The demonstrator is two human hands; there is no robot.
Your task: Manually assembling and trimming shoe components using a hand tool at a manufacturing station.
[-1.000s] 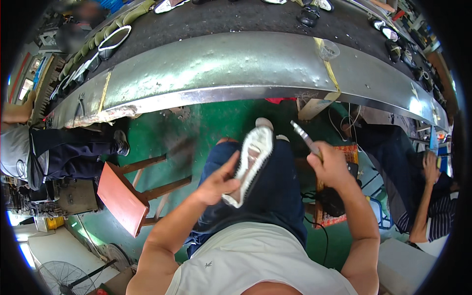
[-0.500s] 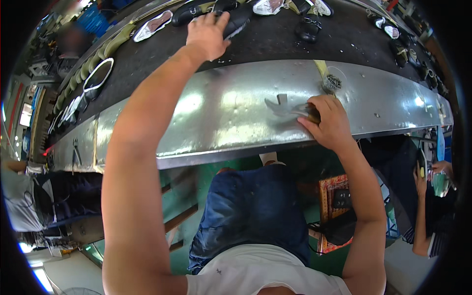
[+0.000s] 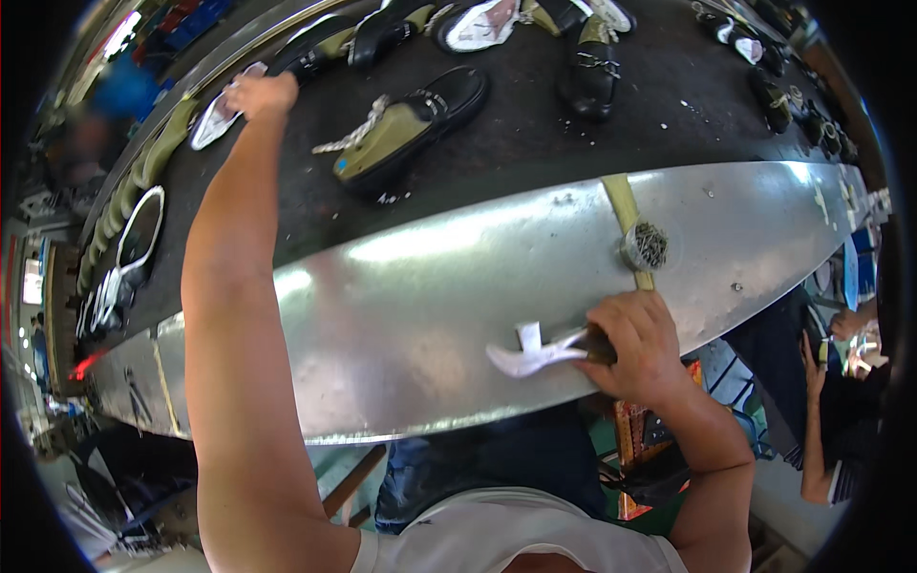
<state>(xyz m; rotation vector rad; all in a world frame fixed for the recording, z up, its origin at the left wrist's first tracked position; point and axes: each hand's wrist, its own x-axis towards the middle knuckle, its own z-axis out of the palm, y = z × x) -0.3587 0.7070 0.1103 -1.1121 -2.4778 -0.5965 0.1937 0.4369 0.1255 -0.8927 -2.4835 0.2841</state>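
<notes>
At the far left of the bench, my left hand (image 3: 263,94) reaches over a white-edged shoe piece with a pinkish middle (image 3: 218,116). Its fingers look stretched out, touching or just above the piece; motion blurs them. My right hand (image 3: 638,346) is closed around the dark handles of metal lasting pliers (image 3: 543,353), their hammer lug and curved jaws pointing left over the metal bench edge. Between the hands, a black shoe on an olive last (image 3: 411,129) lies on its side, with a braided cord at one end.
A round cup of small nails (image 3: 650,245) stands on the metal strip (image 3: 458,286), by a yellowish tape. Black shoes (image 3: 587,81) and a white shoe piece (image 3: 482,26) line the far side. Olive lasts (image 3: 172,143) stand left. Another person's arm (image 3: 817,420) shows right.
My left hand has left the black shoe and moved left to the white-edged piece. The black shoe now lies uncovered. My right hand still holds the pliers. The whole view has shifted.
</notes>
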